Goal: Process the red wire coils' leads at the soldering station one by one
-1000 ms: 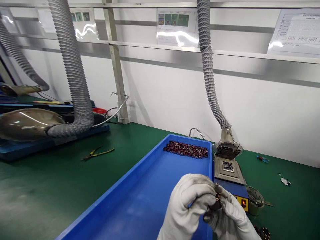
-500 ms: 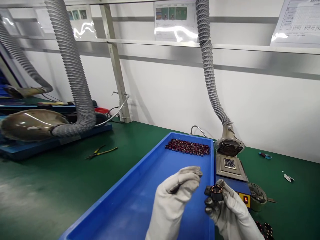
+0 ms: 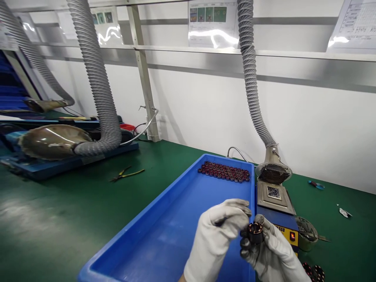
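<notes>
My right hand point(image 3: 274, 250), in a white glove with blackened fingertips, grips a small black ring-shaped coil part point(image 3: 255, 234) with copper-coloured points around its top rim. My left hand point(image 3: 219, 235), gloved too, is close beside the part's upper left with its fingers curled together. Whether anything is pinched in those fingertips is hidden. Both hands are over the right side of a long blue tray point(image 3: 141, 213). At the tray's far end stand many small dark red parts with copper-coloured dots point(image 3: 225, 171), packed in rows.
Right of the tray is a blue solder pot point(image 3: 276, 196) under a fume hood point(image 3: 273, 172) on a grey hose. A small round container point(image 3: 307, 235) stands beside it. More coil parts point(image 3: 315, 272) lie at the lower right. Yellow-handled pliers point(image 3: 126, 175) rest on the green table left.
My left hand has moved right, up against the coil part in my right hand. The whole view has shifted slightly, so the scene sits further right.
</notes>
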### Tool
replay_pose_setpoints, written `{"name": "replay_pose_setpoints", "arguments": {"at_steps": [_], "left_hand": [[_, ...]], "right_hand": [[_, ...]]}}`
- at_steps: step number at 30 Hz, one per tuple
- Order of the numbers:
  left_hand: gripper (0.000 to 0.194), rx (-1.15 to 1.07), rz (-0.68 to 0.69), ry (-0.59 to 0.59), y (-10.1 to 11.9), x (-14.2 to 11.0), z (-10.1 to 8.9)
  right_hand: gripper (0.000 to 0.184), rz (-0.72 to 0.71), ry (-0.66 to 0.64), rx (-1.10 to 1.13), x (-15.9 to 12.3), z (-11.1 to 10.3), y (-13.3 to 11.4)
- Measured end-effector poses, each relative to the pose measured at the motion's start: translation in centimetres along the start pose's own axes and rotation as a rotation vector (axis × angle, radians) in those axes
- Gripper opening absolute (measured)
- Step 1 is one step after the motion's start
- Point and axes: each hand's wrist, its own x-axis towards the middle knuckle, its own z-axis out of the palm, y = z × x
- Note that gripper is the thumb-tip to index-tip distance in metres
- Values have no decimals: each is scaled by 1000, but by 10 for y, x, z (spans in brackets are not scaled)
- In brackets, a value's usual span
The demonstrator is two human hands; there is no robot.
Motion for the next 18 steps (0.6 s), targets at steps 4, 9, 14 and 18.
{"name": "replay_pose_setpoints", "arguments": {"at_steps": [4, 9, 14, 18], "left_hand": [[23, 107, -123, -133, 11, 3, -2], [9, 64, -113, -162, 16, 2, 8], [21, -21, -123, -50, 18, 3, 0], [28, 115, -267, -296, 23, 3, 5]], "right_hand": [[27, -23, 36, 14, -1, -4, -2], [27, -44, 23, -39, -1, -5, -1], [25, -58, 6, -53, 0, -4, -2], [24, -74, 27, -75, 0, -6, 0]]}}
